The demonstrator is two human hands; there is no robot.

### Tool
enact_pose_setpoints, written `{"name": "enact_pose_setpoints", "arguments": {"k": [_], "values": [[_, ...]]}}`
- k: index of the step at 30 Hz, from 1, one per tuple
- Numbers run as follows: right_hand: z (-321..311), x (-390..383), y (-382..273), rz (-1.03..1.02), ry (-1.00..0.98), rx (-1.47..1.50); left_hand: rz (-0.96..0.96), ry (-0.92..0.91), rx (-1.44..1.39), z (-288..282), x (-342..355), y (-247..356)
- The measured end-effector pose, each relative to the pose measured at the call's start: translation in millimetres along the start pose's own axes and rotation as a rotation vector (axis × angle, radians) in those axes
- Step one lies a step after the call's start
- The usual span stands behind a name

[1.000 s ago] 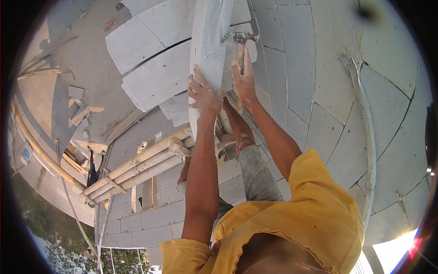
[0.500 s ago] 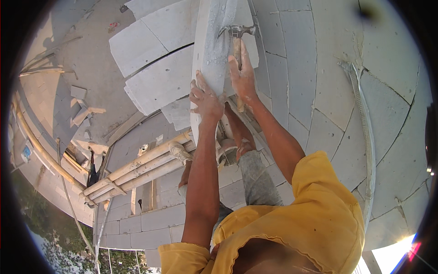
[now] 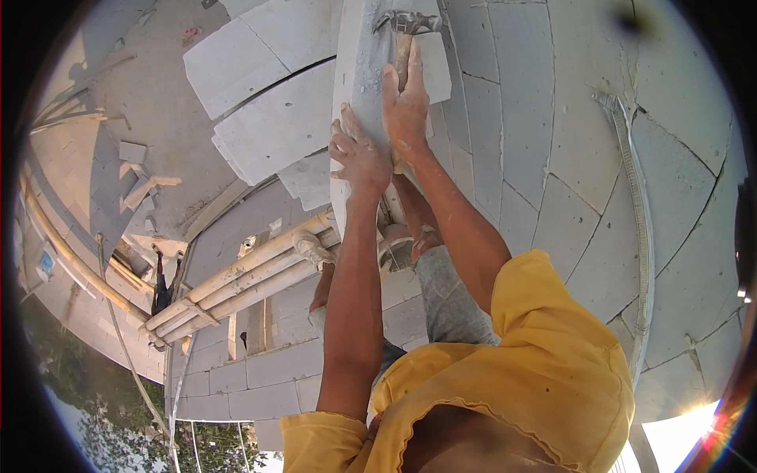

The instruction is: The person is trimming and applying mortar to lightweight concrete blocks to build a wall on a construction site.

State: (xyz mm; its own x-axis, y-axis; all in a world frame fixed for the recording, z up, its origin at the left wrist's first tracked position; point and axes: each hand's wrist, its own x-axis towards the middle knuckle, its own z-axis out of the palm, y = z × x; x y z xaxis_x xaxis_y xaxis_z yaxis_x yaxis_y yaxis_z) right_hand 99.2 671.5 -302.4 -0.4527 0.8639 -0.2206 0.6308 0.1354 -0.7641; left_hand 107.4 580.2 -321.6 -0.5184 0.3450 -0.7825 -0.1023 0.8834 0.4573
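A long, pale grey building block [image 3: 364, 79] with crumbs and dust on its top runs away from me. My left hand [image 3: 361, 158] rests on the near part of this block, its fingers spread and dusty. Beside it, my right hand [image 3: 406, 114] grips the wooden handle of a claw hammer [image 3: 406, 22], with a couple of fingers stretched along the handle. The metal hammer head lies over the far part of the block, its claw toward the left. Whether it touches the surface is hard to tell.
More grey blocks [image 3: 276, 110] lie to the left of the long block. Bamboo poles [image 3: 252, 272] run beside my shoe [image 3: 313, 249], with a bucket [image 3: 397, 251] nearby. A block wall [image 3: 583, 189] and a pale ribbed strip [image 3: 635, 213] are at right.
The hammer and my right hand have moved farther along the block, away from me. My left hand stays on the block, and the whole view has shifted slightly.
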Motion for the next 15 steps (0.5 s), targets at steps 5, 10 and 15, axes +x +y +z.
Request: {"name": "enact_pose_setpoints", "arguments": {"k": [5, 10, 15], "values": [[-5, -27, 26, -0.071, -0.142, -0.061, -0.006, 0.042, -0.019, -7, 16, -3], [1, 2, 5, -0.002, -0.035, 0.007, 0.016, 0.011, 0.031, -1, 15, 4], [-4, -23, 24, -0.039, -0.097, -0.039, -0.037, 0.025, 0.004, -4, 8, -14]]}}
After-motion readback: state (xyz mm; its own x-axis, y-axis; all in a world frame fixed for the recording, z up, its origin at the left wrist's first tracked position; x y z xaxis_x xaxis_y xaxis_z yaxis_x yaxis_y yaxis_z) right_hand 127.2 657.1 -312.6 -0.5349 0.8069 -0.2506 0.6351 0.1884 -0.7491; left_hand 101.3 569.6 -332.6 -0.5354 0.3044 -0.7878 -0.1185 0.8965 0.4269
